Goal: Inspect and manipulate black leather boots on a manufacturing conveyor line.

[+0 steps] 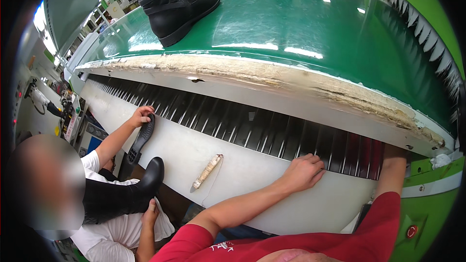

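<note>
As I watch through the head camera, the wearer's left hand [304, 171] sits right of the frame's centre, reaching in from the lower edge in a red sleeve [184, 242]. Its fingers are loosely curled at the border where the white tabletop [242, 170] meets the dark row of rollers [233, 128]; I see nothing in its grasp, but I cannot tell what lies under the fingers. That row of rollers runs from the upper left of the frame down to the right, beneath the pale, worn edge [272, 73] of a green belt [291, 24]. The right forearm [392, 177] rises at the right and passes under that edge, so the right hand is hidden from me and I cannot tell its state.

On the tabletop, left of centre, I make out a knife [208, 172] with a wrapped handle, its blade toward the lower left, and a thin cord beside it. In the upper left a black boot [184, 14] stands on the belt. At the lower left a co-worker in a white shirt [131, 223] holds a dark sole [141, 138] in one hand; the other is just below a second black boot [121, 196]. At the lower right I see a red button [411, 232] on a green housing [427, 208].
</note>
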### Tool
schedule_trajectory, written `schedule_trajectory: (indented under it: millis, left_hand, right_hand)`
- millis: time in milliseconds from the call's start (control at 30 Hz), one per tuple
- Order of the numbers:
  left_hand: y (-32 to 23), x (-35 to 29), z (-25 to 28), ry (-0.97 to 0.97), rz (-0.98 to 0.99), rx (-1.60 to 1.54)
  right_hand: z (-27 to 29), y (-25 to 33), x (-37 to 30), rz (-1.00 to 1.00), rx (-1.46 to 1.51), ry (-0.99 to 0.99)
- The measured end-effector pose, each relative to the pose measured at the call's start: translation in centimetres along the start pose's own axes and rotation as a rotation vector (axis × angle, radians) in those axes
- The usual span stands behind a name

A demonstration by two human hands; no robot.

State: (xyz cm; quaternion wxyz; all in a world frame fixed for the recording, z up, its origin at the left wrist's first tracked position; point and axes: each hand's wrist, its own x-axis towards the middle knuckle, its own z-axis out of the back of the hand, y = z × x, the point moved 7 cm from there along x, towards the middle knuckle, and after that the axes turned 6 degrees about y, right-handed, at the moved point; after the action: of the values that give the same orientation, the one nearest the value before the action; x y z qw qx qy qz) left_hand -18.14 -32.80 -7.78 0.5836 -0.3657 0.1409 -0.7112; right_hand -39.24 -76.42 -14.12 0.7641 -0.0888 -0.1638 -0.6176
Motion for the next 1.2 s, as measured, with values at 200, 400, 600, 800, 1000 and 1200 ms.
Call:
schedule_trajectory:
  millis: [200,400,600,800,1000,1200]
  left_hand:
    - [0.1,-0.1,0.0,-0.009,0.008,-0.030]
    - [0.2,-0.2,0.1,-0.003,0.023,-0.010]
    - [0.4,-0.5,0.6,-0.110,0.096,0.012]
    - [0.7,-1.7,4.7,-0.422,0.164,0.004]
    - [-3.5,-6.9,13.8,-0.797,-0.147,0.226]
    - [-8.3,-10.8,19.8,-0.955,-0.363,0.245]
  right_hand:
    - [0.7,-0.1,-1.0,0.107,0.026,-0.033]
    - [4.7,3.4,-5.3,0.422,0.113,-0.130]
    - [13.2,13.4,-14.9,0.931,0.190,0.021]
    - [25.1,22.7,-25.0,1.352,0.552,-0.061]
    - [36.9,25.5,-30.7,1.490,0.708,-0.209]
    - [46.4,27.5,-36.9,1.691,0.671,-0.210]
